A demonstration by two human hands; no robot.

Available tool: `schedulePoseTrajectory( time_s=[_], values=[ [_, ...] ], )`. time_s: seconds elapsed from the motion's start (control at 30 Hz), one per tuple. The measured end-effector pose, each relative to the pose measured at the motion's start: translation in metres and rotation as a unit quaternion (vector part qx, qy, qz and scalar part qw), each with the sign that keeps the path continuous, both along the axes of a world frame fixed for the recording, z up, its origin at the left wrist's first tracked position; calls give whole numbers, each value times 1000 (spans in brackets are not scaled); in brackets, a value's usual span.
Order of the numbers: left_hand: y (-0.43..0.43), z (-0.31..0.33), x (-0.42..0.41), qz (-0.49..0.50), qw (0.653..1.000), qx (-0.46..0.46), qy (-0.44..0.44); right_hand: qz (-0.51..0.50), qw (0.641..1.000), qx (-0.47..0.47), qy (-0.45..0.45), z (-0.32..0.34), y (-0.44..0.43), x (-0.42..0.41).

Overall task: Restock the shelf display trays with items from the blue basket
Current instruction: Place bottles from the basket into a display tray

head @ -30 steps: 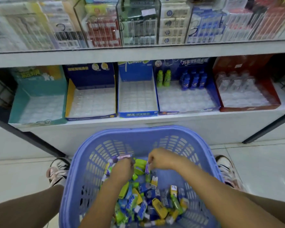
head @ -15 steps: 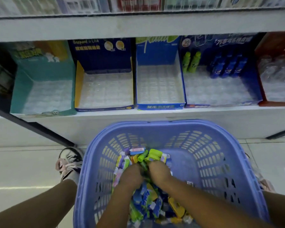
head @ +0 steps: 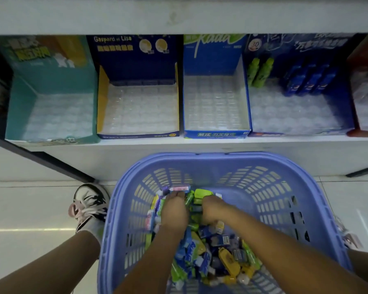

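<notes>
The blue basket (head: 221, 159) stands on the floor in front of me, holding a heap of small packets and bottles (head: 215, 251) in green, blue and yellow. My left hand (head: 174, 211) and my right hand (head: 212, 209) are side by side, dug into the far end of the heap with fingers curled down around packets; the fingertips are hidden. On the shelf above stand a teal tray (head: 17, 107), a navy-and-yellow tray (head: 101, 102), a blue tray (head: 216, 134) and a dark blue tray (head: 346, 115) holding green bottles (head: 260, 72) and blue bottles (head: 308, 81).
A red tray (head: 361, 133) sits at the far right of the shelf. The shelf's front edge (head: 179, 145) runs just beyond the basket. My left shoe (head: 89, 204) is on the tiled floor beside the basket, and a dark shelf support (head: 51, 162) slants at left.
The view has tilted down and closer to the basket. Both hands have come together and pushed deeper into the far end of the heap.
</notes>
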State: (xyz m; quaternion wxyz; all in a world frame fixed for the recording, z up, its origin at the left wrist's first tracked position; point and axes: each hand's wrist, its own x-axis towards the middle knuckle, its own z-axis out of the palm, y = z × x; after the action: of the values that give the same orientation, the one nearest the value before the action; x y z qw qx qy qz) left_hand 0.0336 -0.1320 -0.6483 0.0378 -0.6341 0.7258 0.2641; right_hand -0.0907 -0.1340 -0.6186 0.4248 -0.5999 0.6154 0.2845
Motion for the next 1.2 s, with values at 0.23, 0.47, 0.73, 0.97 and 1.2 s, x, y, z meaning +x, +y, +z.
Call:
schedulePoseTrajectory(
  time_s=[0.23, 0.47, 0.73, 0.97, 1.2],
  values=[
    [0, -18, -21, -82, 986, -8, -142, -239, 946, 44, -213, 32, -18, -54],
    [2, -24, -39, -69, 975, 46, -207, -332, 855, 11, -399, 59, -10, -78],
    [-8, 35, -47, 197, 939, 238, 152, -279, 842, -60, -457, 115, -8, -116],
    [-11, 155, -56, 167, 703, 410, 556, -202, 833, -147, -494, 193, -7, -142],
    [0, 209, -76, 70, 741, 274, 609, -231, 812, -235, -481, 240, -2, -145]
  ],
)
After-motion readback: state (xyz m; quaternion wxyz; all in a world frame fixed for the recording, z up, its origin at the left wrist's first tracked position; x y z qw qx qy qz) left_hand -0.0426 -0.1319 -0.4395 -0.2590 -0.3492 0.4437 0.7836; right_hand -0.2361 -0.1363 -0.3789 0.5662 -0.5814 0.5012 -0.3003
